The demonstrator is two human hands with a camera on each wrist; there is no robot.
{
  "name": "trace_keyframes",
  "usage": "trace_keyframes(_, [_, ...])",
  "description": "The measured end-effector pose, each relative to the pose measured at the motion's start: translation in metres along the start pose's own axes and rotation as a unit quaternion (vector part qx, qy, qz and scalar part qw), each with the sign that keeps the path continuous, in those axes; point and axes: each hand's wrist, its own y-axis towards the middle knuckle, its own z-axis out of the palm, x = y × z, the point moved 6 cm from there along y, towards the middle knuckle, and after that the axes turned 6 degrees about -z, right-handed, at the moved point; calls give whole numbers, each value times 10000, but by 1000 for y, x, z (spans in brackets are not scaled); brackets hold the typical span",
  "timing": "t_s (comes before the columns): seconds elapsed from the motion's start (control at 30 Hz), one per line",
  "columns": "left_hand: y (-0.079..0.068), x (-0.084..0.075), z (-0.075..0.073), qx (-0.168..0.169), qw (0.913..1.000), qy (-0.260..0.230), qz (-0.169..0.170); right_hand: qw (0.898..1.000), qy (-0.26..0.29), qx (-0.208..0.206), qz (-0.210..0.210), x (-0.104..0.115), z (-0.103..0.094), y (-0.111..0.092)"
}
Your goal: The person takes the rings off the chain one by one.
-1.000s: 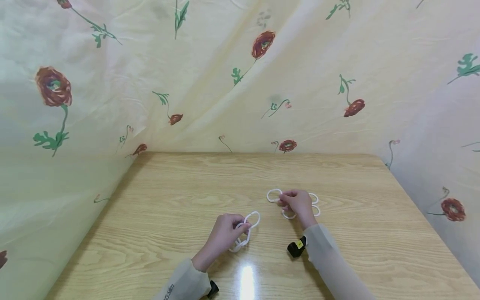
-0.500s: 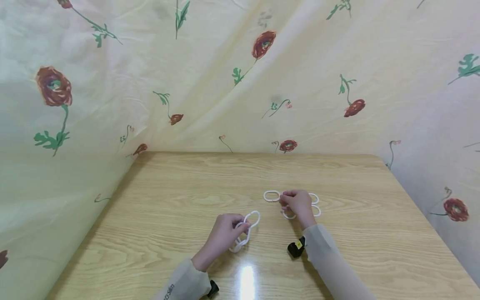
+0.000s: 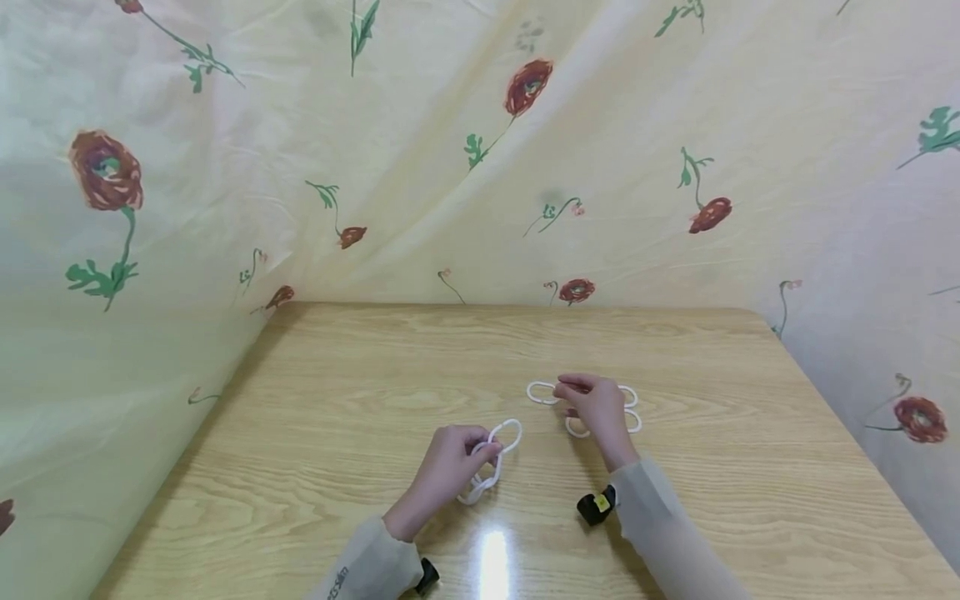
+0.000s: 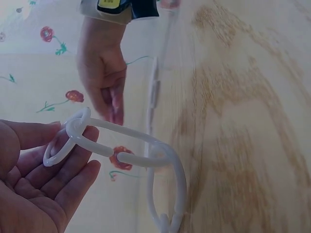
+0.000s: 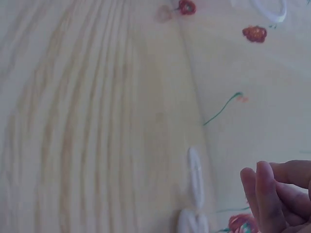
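Note:
My left hand [image 3: 447,462] pinches one end of a short chain of white plastic links [image 4: 181,189] between thumb and fingers. From that end the other joined links hang down, as the left wrist view shows. My right hand [image 3: 600,408] is over a group of white links on the table, its fingers loosely bent with nothing between them. A white oval link [image 3: 536,401] lies just left of its fingertips. More white links [image 3: 640,421] show on the right of this hand, and the hand hides part of the group.
The wooden table [image 3: 375,350] has a light grain and a bright reflection near its front. A cream cloth [image 3: 420,167] printed with red flowers rises behind the table and along both sides. Dark wrist cameras [image 3: 596,506] are strapped below the sleeves.
The oval link under my right fingertips has shifted left and flattened onto the table. My right fingers have since come off it and spread a little. My left hand keeps its hold.

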Motion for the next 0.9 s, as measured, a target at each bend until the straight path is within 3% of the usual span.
trace_keyframes(0.2, [1, 0, -1, -22, 10000, -54, 12, 9996, 43, 83, -264, 17, 5, -10])
trace_keyframes(0.43, [2, -1, -2, -66, 10000, -59, -14, 9960, 138, 693, -554, 33, 17, -22])
trace_keyframes(0.9, [3, -2, -8, -113, 9998, -138, 103, 9881, 446, 1353, -582, 43, 37, -45])
